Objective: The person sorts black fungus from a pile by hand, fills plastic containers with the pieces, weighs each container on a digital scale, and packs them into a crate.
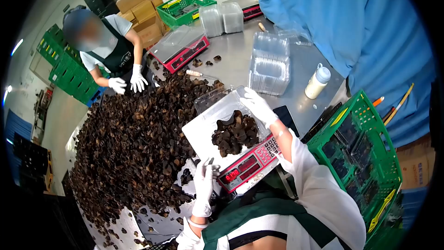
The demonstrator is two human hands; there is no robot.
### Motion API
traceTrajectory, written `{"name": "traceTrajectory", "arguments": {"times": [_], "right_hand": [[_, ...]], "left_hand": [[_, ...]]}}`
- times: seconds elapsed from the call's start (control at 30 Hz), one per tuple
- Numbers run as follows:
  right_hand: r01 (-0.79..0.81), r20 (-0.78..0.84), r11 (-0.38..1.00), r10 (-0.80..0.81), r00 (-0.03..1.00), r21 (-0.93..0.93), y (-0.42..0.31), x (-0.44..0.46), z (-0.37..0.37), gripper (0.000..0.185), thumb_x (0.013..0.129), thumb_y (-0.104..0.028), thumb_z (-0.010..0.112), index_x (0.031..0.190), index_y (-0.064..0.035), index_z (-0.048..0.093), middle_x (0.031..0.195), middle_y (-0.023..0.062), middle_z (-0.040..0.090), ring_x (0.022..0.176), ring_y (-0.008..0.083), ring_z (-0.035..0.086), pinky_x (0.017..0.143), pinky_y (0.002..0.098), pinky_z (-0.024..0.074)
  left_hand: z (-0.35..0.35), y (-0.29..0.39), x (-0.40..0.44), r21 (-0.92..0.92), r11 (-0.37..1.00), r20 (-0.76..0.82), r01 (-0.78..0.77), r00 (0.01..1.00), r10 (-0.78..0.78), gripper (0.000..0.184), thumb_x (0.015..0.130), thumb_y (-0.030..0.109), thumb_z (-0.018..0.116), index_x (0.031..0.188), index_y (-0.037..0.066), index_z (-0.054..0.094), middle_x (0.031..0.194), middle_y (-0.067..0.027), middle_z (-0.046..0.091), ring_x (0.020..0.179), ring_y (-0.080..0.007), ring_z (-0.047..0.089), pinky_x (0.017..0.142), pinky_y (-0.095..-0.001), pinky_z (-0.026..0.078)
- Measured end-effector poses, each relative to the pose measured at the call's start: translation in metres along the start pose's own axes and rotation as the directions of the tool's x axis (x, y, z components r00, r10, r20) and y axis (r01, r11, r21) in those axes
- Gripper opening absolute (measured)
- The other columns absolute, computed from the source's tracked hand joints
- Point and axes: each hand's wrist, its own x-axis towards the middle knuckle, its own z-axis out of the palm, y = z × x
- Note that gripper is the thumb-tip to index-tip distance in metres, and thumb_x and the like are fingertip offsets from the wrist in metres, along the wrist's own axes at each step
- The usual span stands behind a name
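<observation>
My left hand (204,183), in a white glove, is near the front left corner of a red scale (249,166), beside the large pile of dark mushrooms (134,143). Its fingers are bent, and whether they hold something small is unclear. On the scale's white plate lies a clear plastic tray with dark mushrooms (236,132) in it. My right hand (259,106), also gloved, rests at the tray's far right edge, with its fingers stretched along the rim. Red digits glow on the scale's display.
Across the pile stands a co-worker (115,41) in white gloves, beside another red scale (180,48). Stacked clear trays (269,65), a bottle (317,81) and a dark phone (286,119) are on the metal table. A green crate (393,157) with packed trays stands at the right.
</observation>
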Motion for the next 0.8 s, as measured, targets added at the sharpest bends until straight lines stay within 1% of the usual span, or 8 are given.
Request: {"name": "traceTrajectory", "arguments": {"times": [0.2,0.3,0.37,0.53,0.6,0.63,0.67,0.8], "right_hand": [[-0.020,0.071,0.848,-0.021,0.997,0.529,-0.030,-0.023,-0.026,0.036,0.089,-0.021,0.062,0.121,-0.0063,0.055,0.100,0.0112,0.065,0.092,0.0229,0.061,0.081,0.0339,0.0468],[0.264,0.121,0.924,-0.239,0.963,-0.276,-0.038,-0.070,-0.049,0.027,0.081,-0.027,0.068,0.100,-0.0080,0.064,0.096,0.0125,0.064,0.090,0.0255,0.060,0.080,0.0336,0.0473],[0.220,0.078,0.906,-0.206,0.976,-0.361,-0.029,-0.094,-0.058,0.030,0.081,-0.032,0.069,0.095,-0.0061,0.064,0.091,0.0113,0.065,0.085,0.0251,0.063,0.077,0.0342,0.0487],[-0.559,0.496,0.800,0.402,0.770,0.219,0.020,-0.113,-0.052,0.021,0.095,-0.024,0.052,0.099,-0.0046,0.059,0.079,0.0010,0.060,0.071,0.0094,0.060,0.058,0.0229,0.0480],[-0.464,0.426,0.758,0.271,0.863,0.459,0.023,-0.121,-0.040,0.016,0.096,-0.021,0.050,0.098,-0.0060,0.057,0.080,0.0004,0.059,0.069,0.0094,0.058,0.058,0.0226,0.0476],[-0.483,0.433,0.521,0.225,0.873,0.704,0.037,-0.123,-0.031,0.014,0.095,-0.019,0.051,0.095,-0.0062,0.057,0.075,-0.0011,0.056,0.065,0.0079,0.055,0.057,0.0221,0.0464],[-0.363,0.377,0.734,0.157,0.913,0.575,0.028,-0.125,-0.032,0.013,0.095,-0.018,0.051,0.091,-0.0063,0.056,0.071,-0.0025,0.054,0.063,0.0064,0.051,0.056,0.0224,0.0450],[-0.004,0.076,0.964,-0.016,0.997,0.268,-0.048,-0.146,-0.084,0.013,0.092,-0.014,0.056,0.088,-0.0022,0.058,0.077,0.0005,0.055,0.068,0.0082,0.052,0.062,0.0242,0.0444]], "left_hand": [[0.009,0.012,0.007,-0.295,0.932,0.154,0.209,0.973,-0.169,0.049,0.097,0.027,0.051,0.138,0.003,0.038,0.094,-0.0073,0.060,0.075,-0.0146,0.062,0.066,-0.0240,0.050],[0.006,0.010,0.007,-0.355,0.903,0.159,0.243,0.967,-0.198,0.046,0.097,0.030,0.051,0.133,0.003,0.043,0.091,-0.0058,0.059,0.074,-0.0146,0.063,0.065,-0.0236,0.050],[0.007,0.008,0.009,-0.313,0.914,0.114,0.258,0.966,-0.234,0.038,0.096,0.031,0.051,0.124,0.005,0.048,0.089,-0.0050,0.060,0.073,-0.0147,0.063,0.064,-0.0233,0.050],[0.011,-0.002,0.021,-0.247,0.925,0.158,0.290,0.954,-0.256,0.033,0.090,0.015,0.058,0.119,0.003,0.049,0.092,-0.0068,0.060,0.071,-0.0167,0.062,0.062,-0.0270,0.050],[0.022,0.020,0.020,-0.245,0.940,0.059,0.238,0.971,-0.230,0.023,0.082,0.003,0.055,0.104,0.001,0.051,0.080,-0.0034,0.054,0.062,-0.0124,0.055,0.056,-0.0226,0.045],[0.025,0.030,0.019,-0.279,0.931,0.074,0.236,0.972,-0.224,0.022,0.080,0.001,0.056,0.101,0.004,0.050,0.078,-0.0016,0.053,0.059,-0.0093,0.048,0.052,-0.0215,0.041],[0.019,0.020,0.024,-0.287,0.941,0.104,0.181,0.982,-0.157,0.019,0.080,0.001,0.056,0.096,0.005,0.048,0.078,-0.0022,0.053,0.062,-0.0087,0.051,0.052,-0.0214,0.041],[0.037,0.050,0.015,-0.147,0.989,0.178,-0.014,0.983,0.040,0.017,0.090,0.007,0.058,0.102,0.009,0.047,0.088,-0.0039,0.059,0.072,-0.0120,0.056,0.065,-0.0253,0.047]]}}
